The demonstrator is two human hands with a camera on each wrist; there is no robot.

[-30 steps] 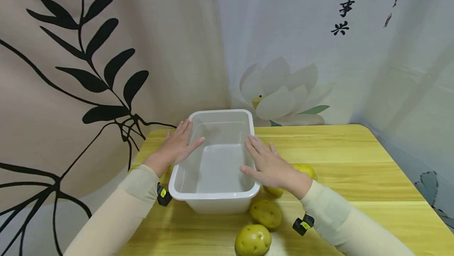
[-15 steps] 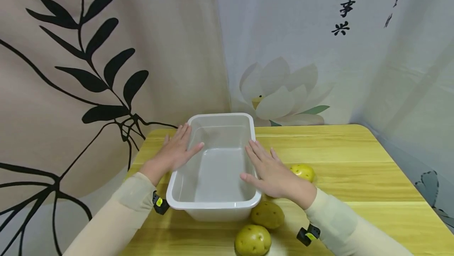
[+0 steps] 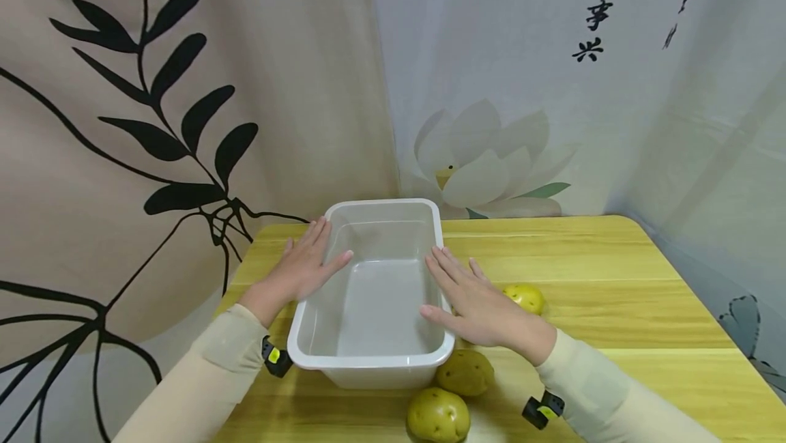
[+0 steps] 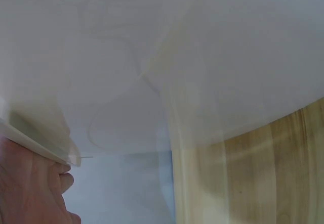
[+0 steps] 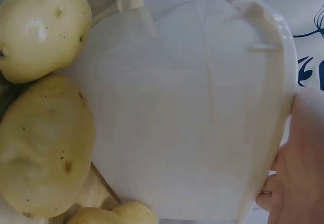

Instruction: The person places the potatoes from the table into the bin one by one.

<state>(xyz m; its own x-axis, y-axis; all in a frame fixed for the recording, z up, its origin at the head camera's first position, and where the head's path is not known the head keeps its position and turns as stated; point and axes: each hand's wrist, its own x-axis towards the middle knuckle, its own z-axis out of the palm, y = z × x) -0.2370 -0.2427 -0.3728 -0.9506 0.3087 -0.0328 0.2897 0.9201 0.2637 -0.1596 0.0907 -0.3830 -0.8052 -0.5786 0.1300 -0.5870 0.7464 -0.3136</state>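
Our left hand lies spread along one side rim of the white tub, fingers straight and thumb held wide over its mouth; our right hand mirrors it on the opposite rim, equally wide, with its thumb reaching inward. Neither looks wrapped round the rim, so we take this as flat pressing contact rather than a grip. Placed face to face on the long sides, our two hands probably keep the tub square and share its load evenly. The tub sits between them toward the left part of the wooden counter, mouth upward; we cannot tell whether its whole base rests on the wood. Just beside its near right corner lies a darker potato, and nearer us a paler potato, the pair set close together. Beyond our right hand a yellow potato shows partly, and another small potato appears beside it at the lower edge of the right wrist view. Grouped along that side, they seem to leave the tub's left side free for our arm. Behind the counter hangs a leaf-printed curtain.
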